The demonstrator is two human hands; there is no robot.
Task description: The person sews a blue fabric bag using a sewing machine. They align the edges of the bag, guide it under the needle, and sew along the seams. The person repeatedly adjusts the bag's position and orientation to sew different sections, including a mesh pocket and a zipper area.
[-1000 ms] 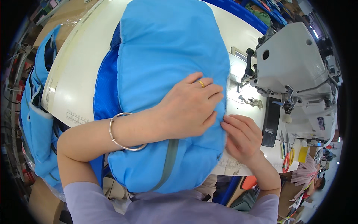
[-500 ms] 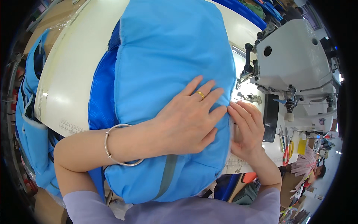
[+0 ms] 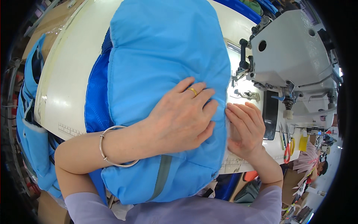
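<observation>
A light blue padded fabric piece (image 3: 167, 48) lies before me, with a grey stripe (image 3: 162, 177) across its near part and darker blue fabric (image 3: 97, 100) showing from under its left side. My left hand (image 3: 184, 115) rests palm down on top of it, fingers spread and slightly bent, a ring and a bangle on that arm. At the piece's right edge is my right hand (image 3: 246, 128), fingertips closed on the edge; its thumb is partly hidden. Just beyond that hand, the presser foot area (image 3: 244, 93) of a white sewing machine (image 3: 291, 52) sits beside the edge, brightly lit.
Scissors with red handles (image 3: 287, 151) and a yellow-handled tool (image 3: 292, 143) lie right of the machine bed. More light blue pieces (image 3: 37, 149) hang at the left of the white table (image 3: 63, 86). A blue bin (image 3: 242, 11) stands at the far edge. Another person (image 3: 320, 168) is far right.
My left hand has slid a little left, its fingertips now farther from my right hand. The view has shifted slightly, and the fabric's right edge still lies by the machine. My right hand keeps its hold.
</observation>
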